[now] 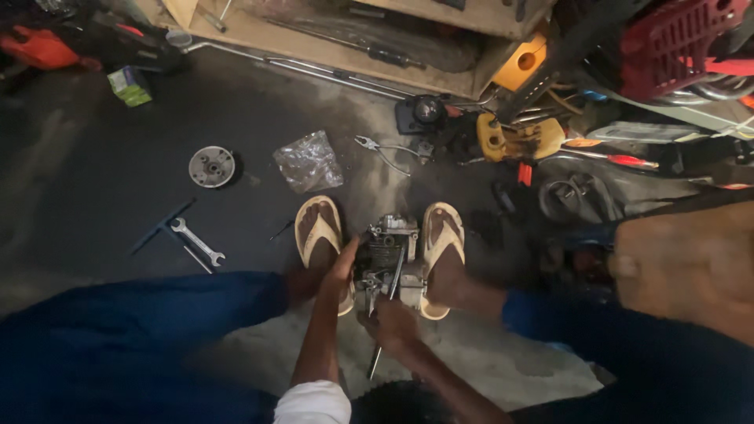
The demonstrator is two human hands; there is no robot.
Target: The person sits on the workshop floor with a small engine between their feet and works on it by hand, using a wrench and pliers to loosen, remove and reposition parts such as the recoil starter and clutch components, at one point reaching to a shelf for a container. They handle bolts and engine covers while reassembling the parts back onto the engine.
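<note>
Blue-trousered knees frame the small grey metal engine block (389, 263) braced on the floor between two sandalled feet, left hand (343, 263) gripping its side while right hand (393, 323) closes around a slim screwdriver (386, 314), apparently mid-loosening, needing steady pressure next.

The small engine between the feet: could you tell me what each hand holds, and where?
Left hand grips the engine at its left side; right hand holds a screwdriver around its shaft.
</note>
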